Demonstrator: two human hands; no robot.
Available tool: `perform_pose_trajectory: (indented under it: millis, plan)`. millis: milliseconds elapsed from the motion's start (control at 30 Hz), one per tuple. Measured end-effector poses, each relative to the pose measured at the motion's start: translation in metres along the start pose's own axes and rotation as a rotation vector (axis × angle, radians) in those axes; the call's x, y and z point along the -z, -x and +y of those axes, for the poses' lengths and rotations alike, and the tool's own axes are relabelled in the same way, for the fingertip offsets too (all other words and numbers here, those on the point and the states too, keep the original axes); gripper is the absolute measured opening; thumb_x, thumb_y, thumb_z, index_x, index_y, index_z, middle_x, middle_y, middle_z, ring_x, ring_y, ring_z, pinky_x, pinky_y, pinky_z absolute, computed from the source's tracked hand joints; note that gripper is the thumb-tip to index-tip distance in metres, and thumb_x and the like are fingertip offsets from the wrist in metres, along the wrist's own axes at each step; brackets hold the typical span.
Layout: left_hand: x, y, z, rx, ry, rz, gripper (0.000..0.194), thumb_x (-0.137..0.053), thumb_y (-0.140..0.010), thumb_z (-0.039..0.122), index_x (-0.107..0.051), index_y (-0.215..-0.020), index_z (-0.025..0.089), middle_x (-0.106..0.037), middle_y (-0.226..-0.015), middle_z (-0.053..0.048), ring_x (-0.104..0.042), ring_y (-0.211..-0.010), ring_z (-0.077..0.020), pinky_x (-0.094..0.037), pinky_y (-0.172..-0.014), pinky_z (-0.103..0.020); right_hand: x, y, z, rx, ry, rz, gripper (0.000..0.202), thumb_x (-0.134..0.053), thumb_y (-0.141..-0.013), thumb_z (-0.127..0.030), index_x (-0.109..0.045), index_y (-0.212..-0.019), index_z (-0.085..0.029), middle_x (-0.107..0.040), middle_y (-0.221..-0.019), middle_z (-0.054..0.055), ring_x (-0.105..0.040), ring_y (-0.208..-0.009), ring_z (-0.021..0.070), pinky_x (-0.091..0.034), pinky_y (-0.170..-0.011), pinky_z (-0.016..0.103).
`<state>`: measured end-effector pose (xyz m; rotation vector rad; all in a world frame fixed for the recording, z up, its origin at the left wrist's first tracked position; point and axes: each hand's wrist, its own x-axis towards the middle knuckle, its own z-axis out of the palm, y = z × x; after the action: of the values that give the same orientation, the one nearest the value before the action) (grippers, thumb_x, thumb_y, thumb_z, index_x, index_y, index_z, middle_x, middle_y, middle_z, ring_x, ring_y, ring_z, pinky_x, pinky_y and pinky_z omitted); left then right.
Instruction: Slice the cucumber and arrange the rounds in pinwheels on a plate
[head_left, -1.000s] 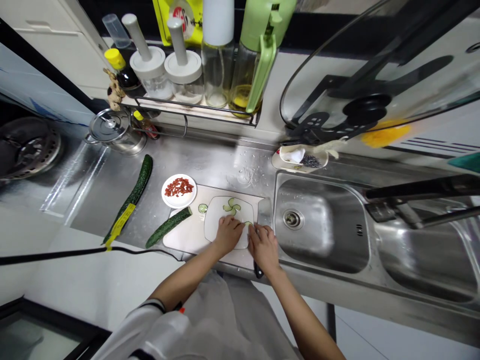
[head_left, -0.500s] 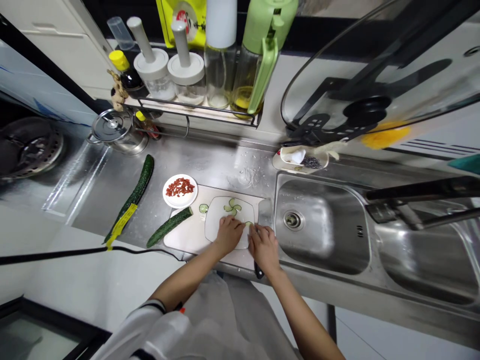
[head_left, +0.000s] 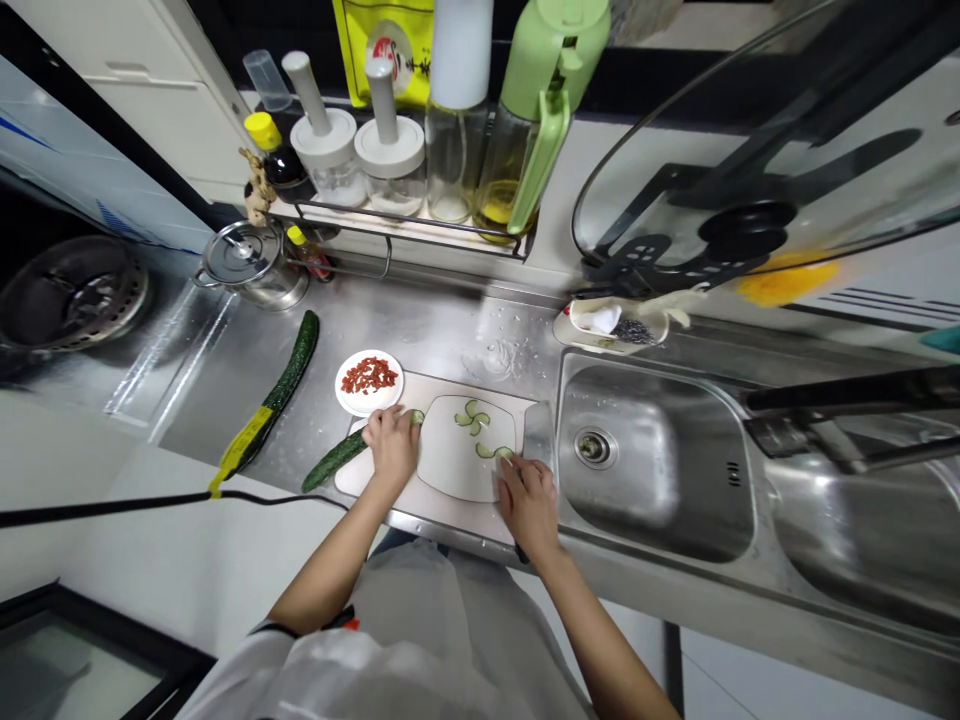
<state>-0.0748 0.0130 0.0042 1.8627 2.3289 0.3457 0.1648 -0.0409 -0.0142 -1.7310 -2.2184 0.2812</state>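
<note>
A white squarish plate lies on the pale cutting board. Curved green cucumber slices form a pinwheel near its far edge, with another curved slice nearer me. At the plate's right edge, my right hand pinches a thin cucumber slice. My left hand is left of the plate, its bent fingers on a small cucumber slice. Partly behind that hand lies a cut cucumber. A knife's broad blade shows beyond my right hand, which mostly hides the handle.
A small white dish of chopped red pieces stands behind the board. A whole cucumber and a lidded pot are to the left. The sink is at the right. Jars and bottles line the rack above.
My left hand has moved left from the plate to the small cucumber slice by the cut cucumber. My right hand stays at the plate's right edge. The view has shifted slightly.
</note>
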Motion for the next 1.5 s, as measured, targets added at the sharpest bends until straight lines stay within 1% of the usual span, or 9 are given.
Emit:
perform_pose_trajectory:
  millis: [133,300,633,800,1033,1200,1333,1400,1500]
  plan:
    - [-0.002,-0.002,-0.003,0.042,-0.063,-0.06,0.03,-0.053,-0.085,0.028,-0.062,-0.113,0.025,-0.048,-0.128,-0.013,-0.034,-0.118,-0.0341,-0.031,-0.09,-0.05,-0.002,0.0,-0.007,0.0,-0.024,0.005,0.031,-0.045,-0.09,-0.024,-0.061,-0.116,-0.019,-0.056,-0.115,0.011,-0.039,-0.112,0.0274,-0.042,-0.086,0.043]
    - [-0.007,-0.002,-0.001,0.07,-0.106,-0.094,0.03,-0.052,-0.085,0.028,-0.062,-0.113,0.027,-0.045,-0.132,-0.011,-0.032,-0.119,-0.0328,-0.031,-0.091,-0.049,-0.002,0.002,-0.011,0.009,-0.02,0.003,0.03,-0.045,-0.091,-0.026,-0.062,-0.115,-0.018,-0.057,-0.114,0.011,-0.04,-0.111,0.0279,-0.043,-0.083,0.041]
    - [-0.011,-0.004,-0.001,0.079,-0.074,-0.032,0.024,-0.054,-0.084,0.026,-0.064,-0.105,0.024,-0.048,-0.127,-0.011,-0.033,-0.117,-0.032,-0.031,-0.09,-0.048,-0.003,0.004,-0.013,0.004,-0.021,-0.001,0.03,-0.045,-0.091,-0.025,-0.062,-0.115,-0.019,-0.058,-0.114,0.01,-0.039,-0.113,0.0271,-0.042,-0.084,0.04]
    - [-0.008,-0.005,-0.001,0.065,-0.049,-0.041,0.02,-0.054,-0.083,0.024,-0.063,-0.1,0.021,-0.054,-0.119,-0.011,-0.037,-0.113,-0.0306,-0.032,-0.087,-0.045,-0.002,0.003,-0.015,-0.01,-0.026,-0.021,0.03,-0.043,-0.091,-0.025,-0.062,-0.114,-0.02,-0.058,-0.114,0.01,-0.039,-0.113,0.0272,-0.041,-0.082,0.039]
    - [-0.005,-0.008,-0.002,0.036,-0.028,-0.123,0.024,-0.05,-0.085,0.023,-0.064,-0.105,0.023,-0.063,-0.103,-0.01,-0.04,-0.106,-0.0288,-0.03,-0.083,-0.044,-0.003,0.003,-0.016,-0.01,-0.038,-0.045,0.029,-0.045,-0.09,-0.024,-0.062,-0.113,-0.023,-0.058,-0.113,0.009,-0.04,-0.114,0.0267,-0.042,-0.081,0.038]
    - [-0.009,-0.011,-0.003,-0.037,-0.036,-0.15,0.039,-0.05,-0.084,0.019,-0.057,-0.122,0.028,-0.061,-0.112,-0.01,-0.04,-0.107,-0.0287,-0.03,-0.082,-0.043,-0.001,0.003,-0.016,-0.007,-0.043,-0.049,0.028,-0.045,-0.091,-0.023,-0.062,-0.113,-0.022,-0.059,-0.112,0.009,-0.04,-0.114,0.0265,-0.042,-0.081,0.037]
    - [-0.011,-0.014,-0.004,-0.098,-0.05,-0.185,0.038,-0.052,-0.08,0.015,-0.062,-0.114,0.031,-0.057,-0.119,-0.009,-0.038,-0.109,-0.029,-0.03,-0.081,-0.043,0.001,0.003,-0.016,-0.007,-0.045,-0.039,0.027,-0.045,-0.091,-0.024,-0.063,-0.11,-0.022,-0.059,-0.11,0.009,-0.04,-0.112,0.0264,-0.041,-0.081,0.037]
    - [-0.011,-0.016,-0.004,-0.103,-0.058,-0.195,0.035,-0.052,-0.081,0.016,-0.063,-0.11,0.03,-0.056,-0.12,-0.009,-0.038,-0.11,-0.0287,-0.031,-0.082,-0.043,0.002,0.003,-0.016,-0.007,-0.041,-0.041,0.027,-0.044,-0.091,-0.024,-0.063,-0.11,-0.021,-0.059,-0.11,0.009,-0.04,-0.112,0.0265,-0.041,-0.08,0.037]
    - [-0.008,-0.018,-0.004,-0.102,-0.058,-0.196,0.033,-0.05,-0.082,0.017,-0.063,-0.11,0.029,-0.057,-0.119,-0.009,-0.038,-0.111,-0.0284,-0.03,-0.084,-0.043,0.001,0.004,-0.015,-0.007,-0.042,-0.049,0.027,-0.044,-0.091,-0.023,-0.063,-0.111,-0.021,-0.059,-0.11,0.008,-0.04,-0.112,0.026,-0.04,-0.082,0.036]
